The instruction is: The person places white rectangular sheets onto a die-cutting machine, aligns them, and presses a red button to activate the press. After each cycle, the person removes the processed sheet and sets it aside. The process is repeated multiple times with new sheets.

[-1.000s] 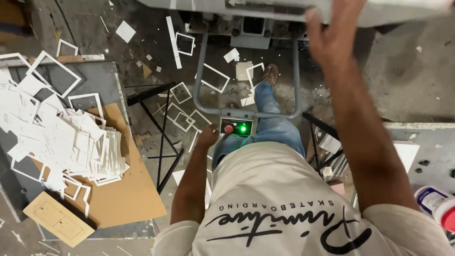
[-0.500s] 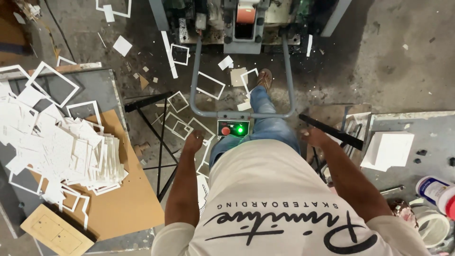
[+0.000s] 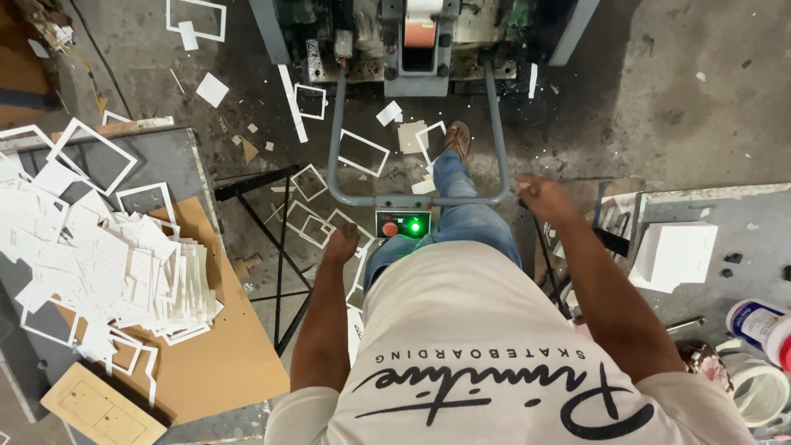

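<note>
**Hands down at the machine's bar**

The right hand (image 3: 544,196) has dropped from overhead to the guard bar (image 3: 416,200) at 2 o'clock, grip loosely curled, pinching nothing. The left hand (image 3: 340,245) hangs at 10 o'clock, closed and empty. Keep both clear of the press (image 3: 420,37) at 12 (green lamp (image 3: 414,225) lit).

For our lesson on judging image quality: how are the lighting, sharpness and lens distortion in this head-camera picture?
Head view: even, soft light with only faint shadows; the small green lamp on the control box glows overbright; the pile of white cut card pieces is pale but keeps detail; the left hand and right hand look sharp, without motion blur; the grey metal table edge tilts from wide-angle distortion.
</note>
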